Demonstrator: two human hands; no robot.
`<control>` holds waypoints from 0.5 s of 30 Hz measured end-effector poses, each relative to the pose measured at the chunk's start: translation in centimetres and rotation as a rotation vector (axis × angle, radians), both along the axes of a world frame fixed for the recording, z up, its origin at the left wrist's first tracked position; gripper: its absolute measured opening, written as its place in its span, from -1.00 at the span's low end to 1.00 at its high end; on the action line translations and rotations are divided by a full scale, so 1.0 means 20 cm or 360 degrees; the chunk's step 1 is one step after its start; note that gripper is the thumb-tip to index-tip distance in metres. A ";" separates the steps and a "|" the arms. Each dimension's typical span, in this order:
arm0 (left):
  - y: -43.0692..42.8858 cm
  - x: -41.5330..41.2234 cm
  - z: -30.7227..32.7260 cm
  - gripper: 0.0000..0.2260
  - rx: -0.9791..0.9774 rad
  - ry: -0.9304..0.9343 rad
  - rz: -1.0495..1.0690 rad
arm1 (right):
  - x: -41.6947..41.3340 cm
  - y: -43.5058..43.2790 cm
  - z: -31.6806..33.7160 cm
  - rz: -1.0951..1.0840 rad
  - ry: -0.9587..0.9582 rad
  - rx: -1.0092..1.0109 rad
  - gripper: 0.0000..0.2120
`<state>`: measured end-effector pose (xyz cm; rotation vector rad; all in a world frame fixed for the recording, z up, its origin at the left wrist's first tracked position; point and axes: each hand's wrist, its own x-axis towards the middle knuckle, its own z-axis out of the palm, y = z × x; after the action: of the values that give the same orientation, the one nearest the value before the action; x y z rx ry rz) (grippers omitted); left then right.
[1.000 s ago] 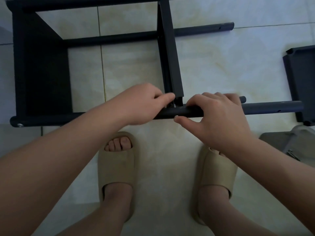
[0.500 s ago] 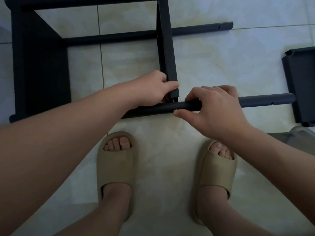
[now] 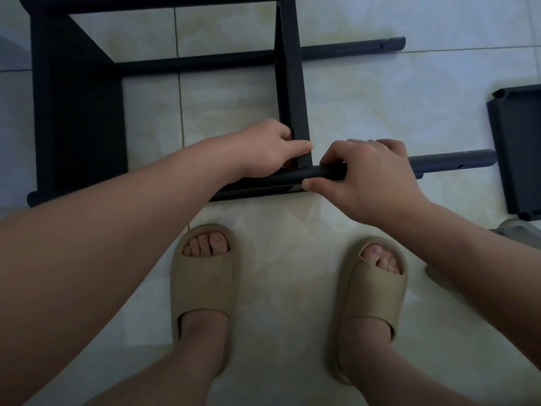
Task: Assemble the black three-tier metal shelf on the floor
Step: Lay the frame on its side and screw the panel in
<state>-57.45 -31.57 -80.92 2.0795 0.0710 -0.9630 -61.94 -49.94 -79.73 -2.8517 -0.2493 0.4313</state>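
While lying sideways on the floor (image 3: 380, 98), held twice — left grip (image 3: 272, 150) clenched on middle panel (image 3: 291, 83) corner, right grip (image 3: 371, 177) at three o'clock, wrapped round near post (image 3: 450, 161).

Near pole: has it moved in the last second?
Yes. The near pole shifted away from the left slipper, its right end drawing left off the loose shelf panel.

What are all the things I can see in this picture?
Shelf frame: one, black, lying sideways on the floor.
Poles: at least three, black, running across the frame.
Middle panel: one, black, standing between the poles.
Loose panel: one, black, right edge.
Grey thing: one, grey, right edge; unclear what.
Floor: one, cream tiles, everywhere.
Sandals: two, beige, on the feet, bottom.
Left hand: one, gripping the middle panel's near end.
Right hand: one, fingers curled over the nearest pole.
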 end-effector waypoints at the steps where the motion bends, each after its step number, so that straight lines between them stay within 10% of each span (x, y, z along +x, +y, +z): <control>1: 0.00 0.00 0.00 -0.58 0.0001 0.0002 0.0004 | 0.00 0.00 0.00 0.0009 0.0014 -0.0011 -0.59; 10: -0.03 -0.04 0.03 -0.74 0.0184 -0.0213 0.0181 | 0.00 0.01 -0.01 0.0238 0.0043 -0.0196 -0.56; 15: -0.10 -0.06 0.16 -0.56 0.0535 -0.0366 0.0191 | -0.09 -0.08 0.09 0.0469 0.0165 -0.0267 -0.14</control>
<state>-58.59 -33.56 -77.78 2.4502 0.2497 -0.6683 -63.76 -51.60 -78.00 -2.9506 -0.6465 0.6850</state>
